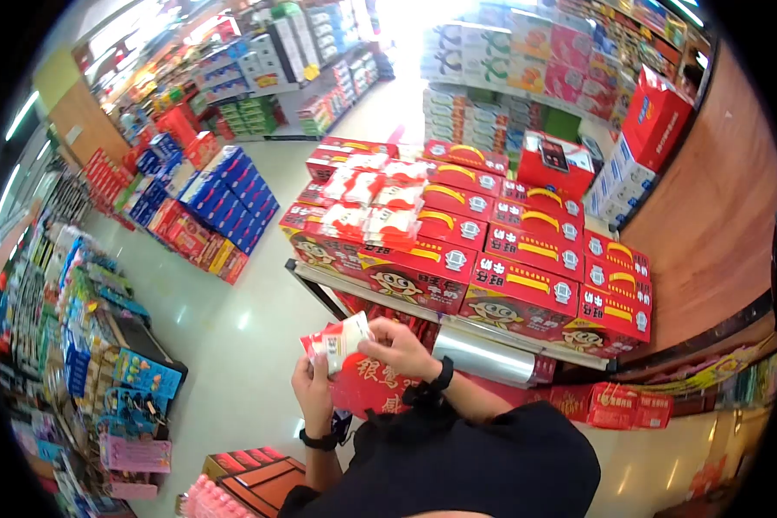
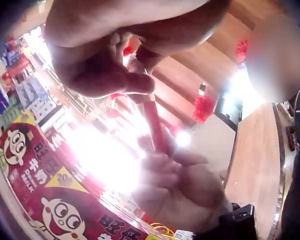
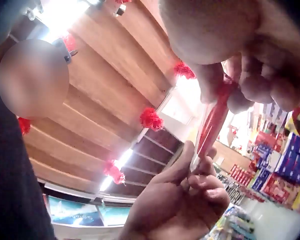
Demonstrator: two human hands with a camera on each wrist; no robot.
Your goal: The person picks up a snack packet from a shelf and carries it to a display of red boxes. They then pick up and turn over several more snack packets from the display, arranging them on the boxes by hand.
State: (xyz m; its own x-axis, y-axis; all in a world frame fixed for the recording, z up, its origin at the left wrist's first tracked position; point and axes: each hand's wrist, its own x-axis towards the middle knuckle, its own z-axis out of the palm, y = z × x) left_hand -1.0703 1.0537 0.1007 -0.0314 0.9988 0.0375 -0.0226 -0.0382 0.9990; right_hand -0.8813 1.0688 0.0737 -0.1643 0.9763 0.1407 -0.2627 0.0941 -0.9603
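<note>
Between my two hands is a small red and white packet (image 1: 341, 344), held up over the front of the display. My left hand (image 1: 315, 395) pinches its left side between thumb and fingers. The right hand (image 1: 399, 352) grips the opposite side, thumb on the printed face. The left wrist view catches the packet (image 2: 155, 125) edge-on, thin and upright, its ends between fingertips. Seen from the right wrist, the packet (image 3: 215, 122) also spans both hands. Several similar red and white packets (image 1: 375, 203) lie on stacked red milk boxes (image 1: 518, 285) in front of me.
A red sign panel (image 1: 371, 384) with gold characters is below the hands. Blue boxes (image 1: 229, 198) stack up at the left, beside a pale shiny floor (image 1: 224, 345). A shelf of small goods (image 1: 129, 380) lines the left side; a wooden panel (image 1: 708, 181) rises at right.
</note>
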